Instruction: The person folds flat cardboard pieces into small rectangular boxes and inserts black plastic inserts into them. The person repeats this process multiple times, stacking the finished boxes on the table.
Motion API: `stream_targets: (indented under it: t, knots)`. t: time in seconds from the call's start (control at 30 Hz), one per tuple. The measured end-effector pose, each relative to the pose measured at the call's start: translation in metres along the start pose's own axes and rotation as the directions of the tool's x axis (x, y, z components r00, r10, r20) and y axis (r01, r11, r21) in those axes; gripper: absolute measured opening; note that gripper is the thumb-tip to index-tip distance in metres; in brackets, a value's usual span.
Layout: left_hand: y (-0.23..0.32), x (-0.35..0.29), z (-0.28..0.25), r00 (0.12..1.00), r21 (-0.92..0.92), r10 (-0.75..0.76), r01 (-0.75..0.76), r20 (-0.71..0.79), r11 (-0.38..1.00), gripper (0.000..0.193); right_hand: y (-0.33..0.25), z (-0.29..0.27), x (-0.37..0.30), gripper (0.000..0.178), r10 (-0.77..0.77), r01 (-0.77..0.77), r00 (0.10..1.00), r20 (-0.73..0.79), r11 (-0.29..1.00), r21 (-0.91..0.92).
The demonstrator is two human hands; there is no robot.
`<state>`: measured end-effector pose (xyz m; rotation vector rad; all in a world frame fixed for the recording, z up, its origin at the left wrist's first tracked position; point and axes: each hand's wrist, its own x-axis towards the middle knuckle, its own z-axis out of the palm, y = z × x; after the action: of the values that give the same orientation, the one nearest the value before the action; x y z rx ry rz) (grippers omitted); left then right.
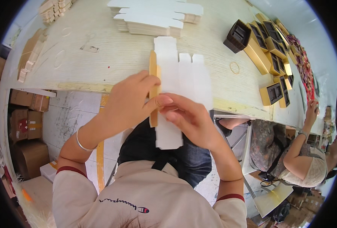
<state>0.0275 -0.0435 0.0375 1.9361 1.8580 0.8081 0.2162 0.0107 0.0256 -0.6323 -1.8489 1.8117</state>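
A flat carton blank point(166, 57), white on the inside and gold on the outside, overhangs the near edge of the table above my lap. Its left-hand strip is folded up, so a narrow gold side point(153, 62) shows. My left hand point(136, 95) is closed on that folded strip, thumb and fingers gripping it. Against the same fold my right hand point(189, 119) has its fingers curled, with the tips meeting my left thumb; part of its grip is hidden. Tabs on the blank's right panels point(191, 70) lie flat on the table.
Stacked white blanks point(149, 21) lie at the far middle of the table point(85, 60); more stand at the left point(32, 53). Gold boxes point(265, 62) with black inserts and dark plastic trays point(238, 36) crowd the right, near a rubber band point(234, 68). Another person point(301, 159) sits there.
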Motion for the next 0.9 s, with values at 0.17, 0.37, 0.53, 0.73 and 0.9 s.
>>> stream_targets:
  t: [0.17, 0.37, 0.53, 0.73, 0.9]
  knots:
    - [-0.023, 0.013, -0.019, 0.987, -0.036, 0.056, -0.051, 0.152, 0.998, 0.015, -0.013, -0.049, -0.016, 0.056, -0.414, 0.406, 0.880, 0.232, 0.404, -0.820]
    - [-0.026, 0.053, -0.013, 0.921, 0.008, 0.276, -0.289, 0.273, 0.957, 0.020, 0.016, -0.047, -0.034, 0.042, -0.453, 0.481, 0.819, 0.352, 0.207, -0.852]
    - [-0.016, 0.068, -0.006, 0.884, 0.076, 0.317, -0.363, 0.344, 0.929, 0.018, 0.005, -0.030, -0.002, 0.023, -0.348, 0.235, 0.936, 0.058, 0.491, -0.839]
    - [-0.025, 0.065, -0.006, 0.893, 0.033, 0.345, -0.370, 0.290, 0.928, 0.014, 0.020, -0.020, -0.001, 0.027, -0.574, 0.456, 0.747, 0.336, 0.075, -0.887]
    - [-0.023, 0.065, -0.011, 0.885, 0.015, 0.319, -0.345, 0.338, 0.939, 0.009, 0.023, -0.014, 0.003, 0.020, -0.552, 0.440, 0.781, 0.292, 0.155, -0.884]
